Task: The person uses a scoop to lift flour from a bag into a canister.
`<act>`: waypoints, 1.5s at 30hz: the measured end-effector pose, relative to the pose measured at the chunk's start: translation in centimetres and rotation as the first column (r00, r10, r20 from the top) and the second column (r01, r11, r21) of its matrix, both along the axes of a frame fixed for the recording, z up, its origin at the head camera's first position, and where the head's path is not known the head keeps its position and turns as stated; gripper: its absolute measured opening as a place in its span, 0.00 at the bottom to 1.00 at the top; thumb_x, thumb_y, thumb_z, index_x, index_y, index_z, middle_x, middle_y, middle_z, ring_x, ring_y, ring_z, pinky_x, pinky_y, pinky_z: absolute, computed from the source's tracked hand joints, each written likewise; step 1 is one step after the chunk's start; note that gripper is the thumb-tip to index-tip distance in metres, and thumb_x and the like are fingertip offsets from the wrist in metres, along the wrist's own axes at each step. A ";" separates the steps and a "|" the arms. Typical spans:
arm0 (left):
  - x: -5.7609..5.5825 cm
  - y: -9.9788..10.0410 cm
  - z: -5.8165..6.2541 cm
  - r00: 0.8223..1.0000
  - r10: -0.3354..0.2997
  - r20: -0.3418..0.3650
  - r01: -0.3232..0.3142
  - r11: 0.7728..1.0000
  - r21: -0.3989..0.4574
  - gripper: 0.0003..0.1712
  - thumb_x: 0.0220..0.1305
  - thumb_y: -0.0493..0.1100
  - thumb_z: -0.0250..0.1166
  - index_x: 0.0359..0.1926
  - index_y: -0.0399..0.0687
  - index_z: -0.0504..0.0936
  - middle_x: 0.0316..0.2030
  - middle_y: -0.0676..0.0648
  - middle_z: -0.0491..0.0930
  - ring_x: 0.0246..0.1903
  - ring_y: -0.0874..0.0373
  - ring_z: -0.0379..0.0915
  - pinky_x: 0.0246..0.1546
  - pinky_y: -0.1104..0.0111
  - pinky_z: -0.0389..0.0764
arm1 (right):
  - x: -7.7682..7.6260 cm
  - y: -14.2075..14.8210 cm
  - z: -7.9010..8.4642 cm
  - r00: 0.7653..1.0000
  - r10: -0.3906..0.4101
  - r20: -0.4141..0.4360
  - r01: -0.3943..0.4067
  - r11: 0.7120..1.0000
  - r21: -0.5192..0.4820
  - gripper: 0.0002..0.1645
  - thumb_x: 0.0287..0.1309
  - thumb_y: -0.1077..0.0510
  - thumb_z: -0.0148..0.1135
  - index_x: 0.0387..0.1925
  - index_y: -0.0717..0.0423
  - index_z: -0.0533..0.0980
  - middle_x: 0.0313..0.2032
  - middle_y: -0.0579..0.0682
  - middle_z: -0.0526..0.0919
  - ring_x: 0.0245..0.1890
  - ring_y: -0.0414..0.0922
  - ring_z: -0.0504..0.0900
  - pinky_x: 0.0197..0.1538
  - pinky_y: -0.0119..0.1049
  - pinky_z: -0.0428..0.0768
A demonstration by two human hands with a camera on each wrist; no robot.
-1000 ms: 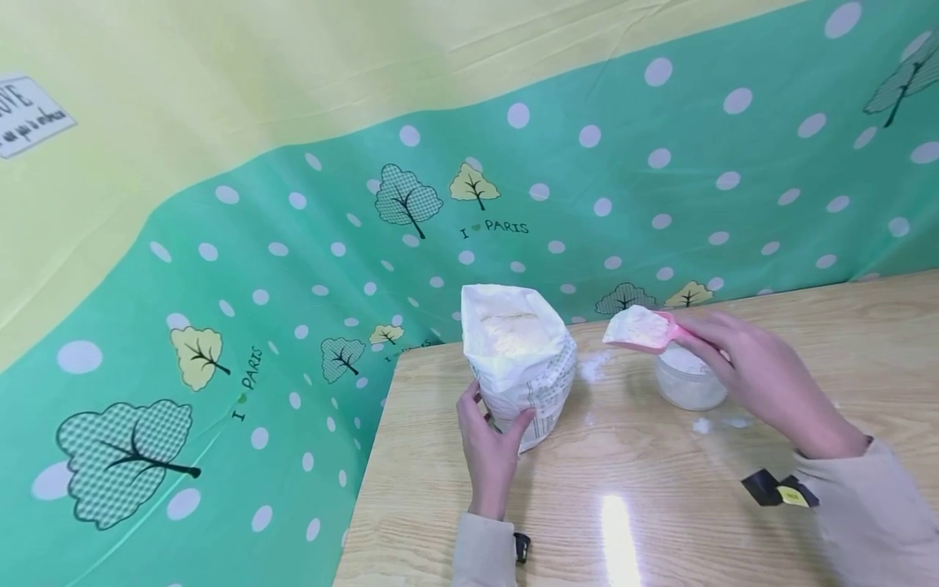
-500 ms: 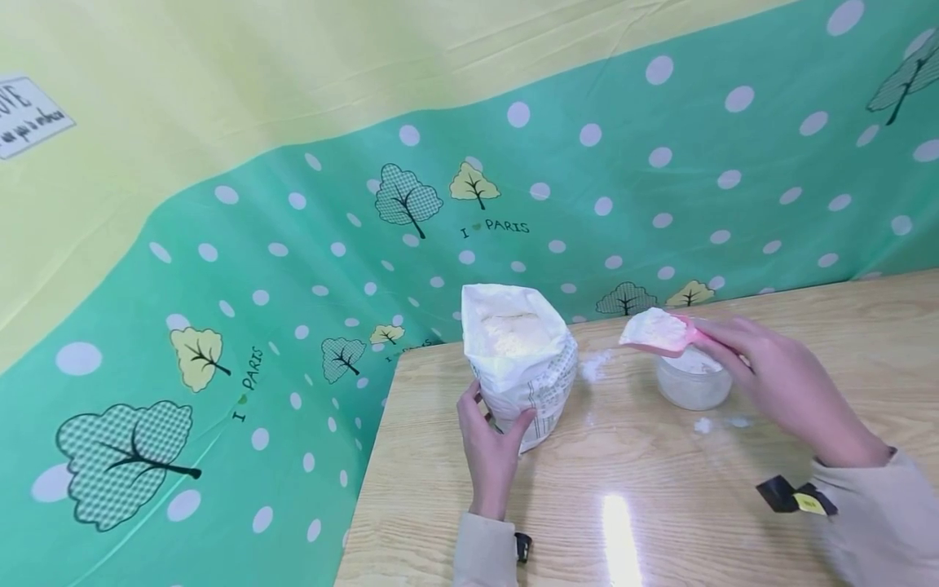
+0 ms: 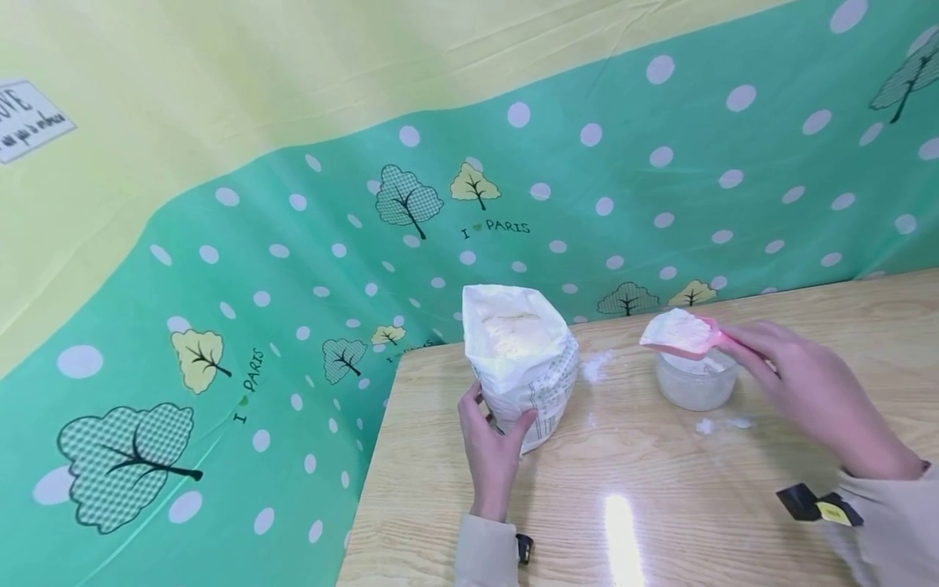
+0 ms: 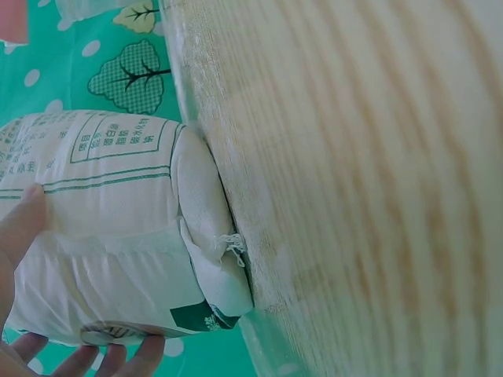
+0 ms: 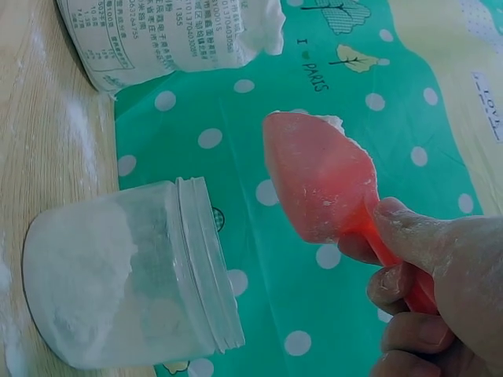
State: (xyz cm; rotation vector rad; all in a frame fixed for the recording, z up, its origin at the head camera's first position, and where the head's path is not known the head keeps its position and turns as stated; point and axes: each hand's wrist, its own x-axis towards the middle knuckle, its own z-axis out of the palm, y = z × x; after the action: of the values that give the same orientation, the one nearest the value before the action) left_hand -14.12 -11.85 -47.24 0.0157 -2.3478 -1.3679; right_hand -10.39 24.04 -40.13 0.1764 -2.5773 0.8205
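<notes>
A pink scoop [image 5: 322,177] heaped with white powder [image 3: 676,329] is gripped at its handle by my right hand [image 3: 814,379]. The scoop is level and hangs over the near-left part of a clear plastic jar's [image 3: 695,390] mouth. In the right wrist view the round jar [image 5: 126,275] stands without a lid, with white powder inside. My left hand [image 3: 493,452] holds a white flour bag [image 3: 531,391] low on its near side, thumb on one side and fingers round the other. The bag stands upright with its top open, and pale powder shows inside.
The wooden table [image 3: 433,489] bears spilled white powder [image 3: 597,364] between bag and jar, and more powder [image 3: 722,425] in front of the jar. Behind the table hangs a green and yellow cloth [image 3: 330,244] with dots and trees.
My right hand has moved to the right with the loaded scoop, from beside the jar to over its mouth. The left hand and the bag have stayed in place.
</notes>
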 end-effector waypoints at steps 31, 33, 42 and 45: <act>0.1 0.0 -0.1 1.000 0.009 -0.006 -0.009 1.000 -0.022 0.52 0.46 0.52 0.80 0.69 0.53 0.62 0.60 0.52 0.68 0.61 0.56 0.66 0.57 0.62 0.79 | 0.9 2.4 -0.7 0.998 -0.043 -0.045 0.048 0.991 0.123 0.18 0.69 0.53 0.59 0.49 0.64 0.82 0.25 0.48 0.76 0.22 0.42 0.68 0.24 0.41 0.69; 0.1 0.0 -0.1 1.000 0.012 -0.004 -0.012 1.000 -0.024 0.52 0.45 0.52 0.81 0.69 0.53 0.62 0.60 0.52 0.68 0.61 0.56 0.66 0.57 0.62 0.80 | 0.9 2.6 -0.7 0.998 -0.042 -0.049 0.048 0.990 0.130 0.18 0.68 0.54 0.60 0.48 0.65 0.82 0.27 0.52 0.80 0.23 0.47 0.73 0.25 0.48 0.73; 0.1 0.0 -0.1 1.000 0.012 -0.004 -0.012 1.000 -0.022 0.52 0.45 0.52 0.81 0.69 0.53 0.62 0.60 0.52 0.68 0.61 0.56 0.66 0.57 0.62 0.79 | 0.7 3.2 -0.1 0.999 -0.024 -0.043 0.031 0.984 0.178 0.18 0.67 0.54 0.61 0.47 0.65 0.82 0.29 0.55 0.82 0.25 0.50 0.76 0.28 0.55 0.77; 0.0 0.0 0.0 1.000 0.007 -0.007 -0.007 1.000 -0.020 0.52 0.45 0.52 0.80 0.69 0.53 0.62 0.60 0.52 0.67 0.61 0.56 0.66 0.57 0.61 0.79 | 0.7 3.2 0.2 0.999 -0.021 -0.027 0.026 0.981 0.195 0.18 0.67 0.53 0.61 0.47 0.64 0.82 0.28 0.52 0.81 0.24 0.47 0.73 0.27 0.52 0.76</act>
State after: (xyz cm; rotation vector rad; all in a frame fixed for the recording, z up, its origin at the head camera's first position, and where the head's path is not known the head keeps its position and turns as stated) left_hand -14.07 -11.83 -47.27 0.0138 -2.3539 -1.3385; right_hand -9.71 27.28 -39.96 0.2124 -2.6292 0.5525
